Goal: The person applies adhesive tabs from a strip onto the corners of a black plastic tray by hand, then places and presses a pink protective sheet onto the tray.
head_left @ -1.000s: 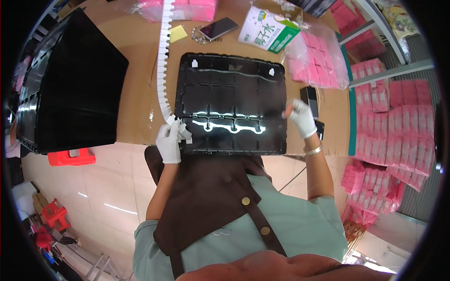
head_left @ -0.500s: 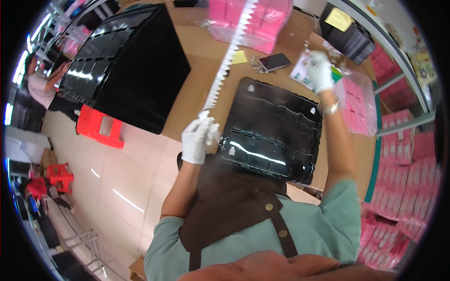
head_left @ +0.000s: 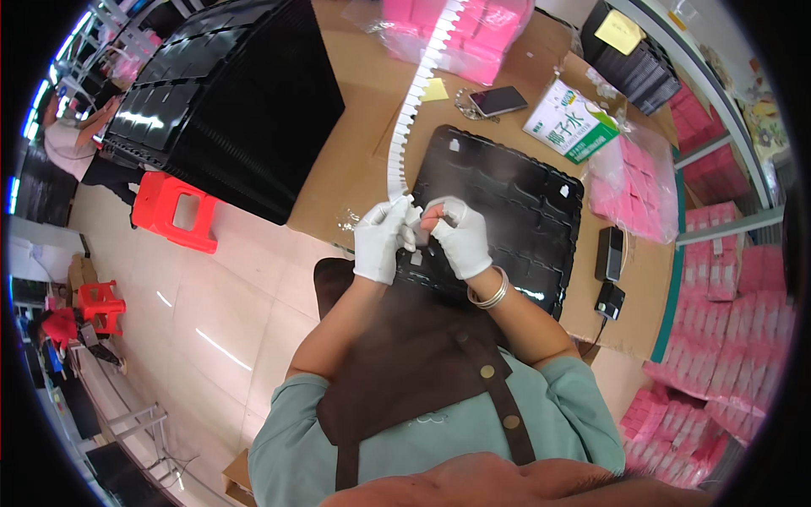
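My left hand (head_left: 382, 243), in a white glove, is closed on the lower end of a long white strip (head_left: 396, 165) with small tabs along one edge. The strip runs up and away over the table. Beside it, my right hand (head_left: 462, 241) has its bare fingertips pinched together close to the left fingers; whatever is between them is too small to make out. Both hands are over the near left part of a glossy black plastic tray (head_left: 507, 203). Small white tags (head_left: 454, 145) sit on the tray near its corners.
A tall stack of black trays (head_left: 253, 110) stands at left. Beyond the work tray lie a phone (head_left: 498, 101), a white-green carton (head_left: 570, 122) and bagged pink packs (head_left: 634, 186). Two small black devices (head_left: 609, 253) lie at right. A red stool (head_left: 177, 211) and another person (head_left: 72, 148) are left.
My right hand has come back from over the carton at the far right to beside my left hand. The left hand has shifted slightly right, still holding the strip.
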Demonstrator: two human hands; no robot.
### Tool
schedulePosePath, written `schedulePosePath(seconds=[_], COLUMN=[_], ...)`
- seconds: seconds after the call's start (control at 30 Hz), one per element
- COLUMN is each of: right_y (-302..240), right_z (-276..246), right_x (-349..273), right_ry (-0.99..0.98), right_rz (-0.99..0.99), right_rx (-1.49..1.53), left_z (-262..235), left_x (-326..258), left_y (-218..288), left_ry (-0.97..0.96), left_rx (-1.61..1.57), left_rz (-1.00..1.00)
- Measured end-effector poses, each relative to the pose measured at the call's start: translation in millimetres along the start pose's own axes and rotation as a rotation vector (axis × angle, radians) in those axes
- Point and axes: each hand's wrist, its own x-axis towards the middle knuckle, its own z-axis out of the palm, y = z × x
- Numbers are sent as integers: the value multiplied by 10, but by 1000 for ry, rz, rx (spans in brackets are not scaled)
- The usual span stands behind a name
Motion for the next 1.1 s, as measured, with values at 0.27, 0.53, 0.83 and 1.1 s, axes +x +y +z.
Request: schedulePosePath(seconds=[0.27,0.53,0.83,1.1], right_y=[-493,184,160,327], right_z=[-1360,-1985,-1884,-2215], right_x=[-364,-1150,-1085,-1289], right_ry=[119,-53,80,-87], right_rz=[-164,115,444,202], right_rx=[-401,-1198,-1160,-799], left_z=[-238,-353,-358,-332], left_x=[213,124,104,77], left_y=[-359,-657,-835,-828], left_ry=[136,98,132,135], left_rx=[275,429,444,486], left_rz=[179,146,232,266])
